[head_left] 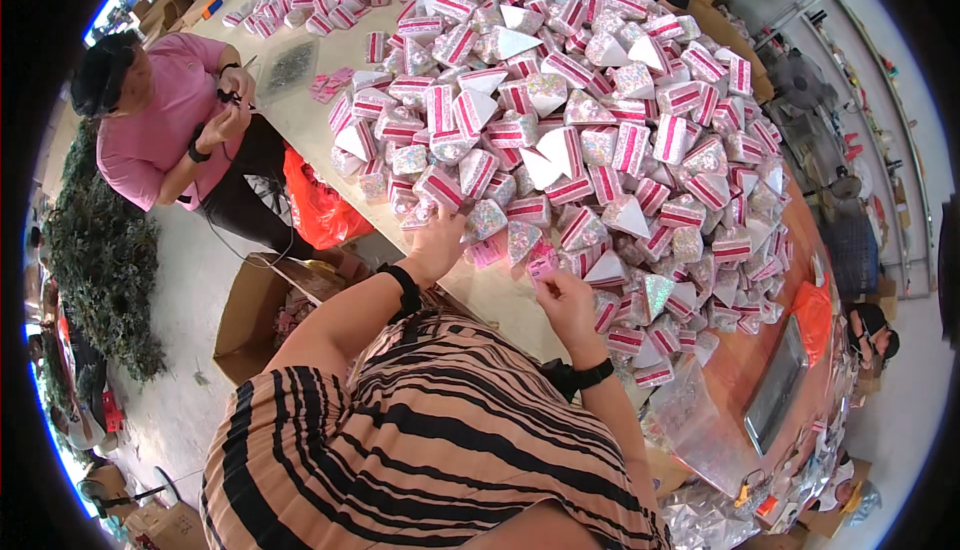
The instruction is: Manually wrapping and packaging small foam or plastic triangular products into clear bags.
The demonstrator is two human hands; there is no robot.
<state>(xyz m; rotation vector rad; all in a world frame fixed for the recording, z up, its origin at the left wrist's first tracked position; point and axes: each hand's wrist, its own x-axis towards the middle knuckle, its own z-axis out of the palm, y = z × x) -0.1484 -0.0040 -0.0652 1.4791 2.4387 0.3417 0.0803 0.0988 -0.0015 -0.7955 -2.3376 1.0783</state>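
My left hand point(437, 244) reaches to the near edge of a big heap of wedge-shaped packets. Its fingers rest against a pink-and-white striped packet point(439, 188), and they look closed on its near end. My right hand point(567, 306) pinches a small pink printed card point(541, 261) between thumb and fingers. Between my hands lie more pink cards point(487, 250) on the table. Two glittery wedge packets in clear wrap, a left one point(485, 220) and a right one point(522, 241), sit just beyond these cards.
The heap point(600, 100) covers most of the table point(500, 300). At left, a person in a pink shirt point(165, 120) works with small dark items. An open carton point(250, 315) and a red bag point(320, 205) stand beside the table. A dark flat tray point(777, 385) lies at right.
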